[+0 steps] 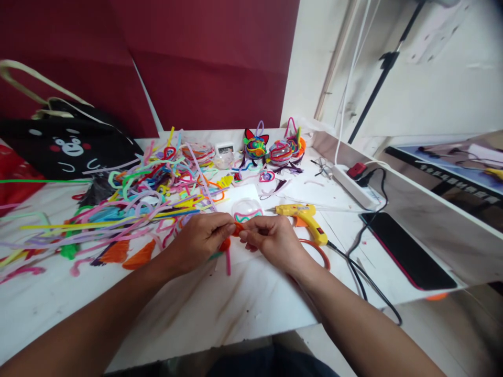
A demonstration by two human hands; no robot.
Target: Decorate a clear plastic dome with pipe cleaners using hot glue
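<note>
Near the middle of the table, my left hand and my right hand meet, both pinching an orange pipe cleaner between thumb and fingers. Part of it is hidden by the fingers. Just below my left fingertips lies a small red-orange coil, with a short pink pipe cleaner beside it. Right behind my hands sits a clear plastic ball with pink and green strands on it. A yellow glue gun lies to the right of my right hand.
A tangled heap of colourful pipe cleaners covers the left side. Decorated balls stand at the back. To the right are a power strip, black cables and a phone. A black bag stands at the left rear.
</note>
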